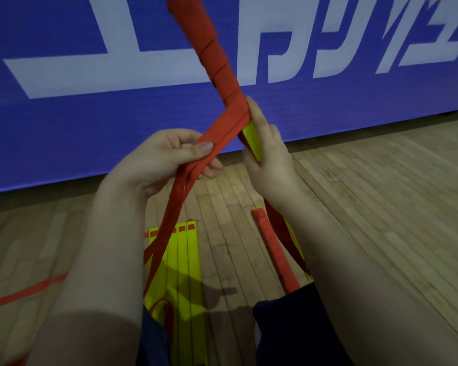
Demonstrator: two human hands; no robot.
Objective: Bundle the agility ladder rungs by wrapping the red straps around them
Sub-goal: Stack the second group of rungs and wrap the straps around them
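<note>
Red webbing, flat and matte, is coiled in overlapping turns round the held bundle (209,48), which makes a thick, ridged stick. From my remote seat, the head view shows its long axis tilted. It climbs from the right hand (271,159) up and leftward until it passes out of the top edge. At its lower end a smooth, glossy yellow rung tip (253,140) sticks out bare, pointing down toward the person.

The right hand grips that lower end, fingers curled round it, with one finger lying against the last turn of strap. The left hand (161,154) pinches the loose red straps (222,128), thumb pressed on top and fingers folded beneath. Those straps leave the bundle just beside the right hand, cross to the left hand, then hang down as two flat bands toward the floor.

Below, several flat yellow rungs (189,260) lie side by side on the wooden floor (381,207). Their long axes run away from the person, and red strap shows through the slots at their far ends. To their right lies a second wrapped bundle (273,249), angled slightly leftward. A blue banner (64,128) with large white lettering stands behind.
</note>
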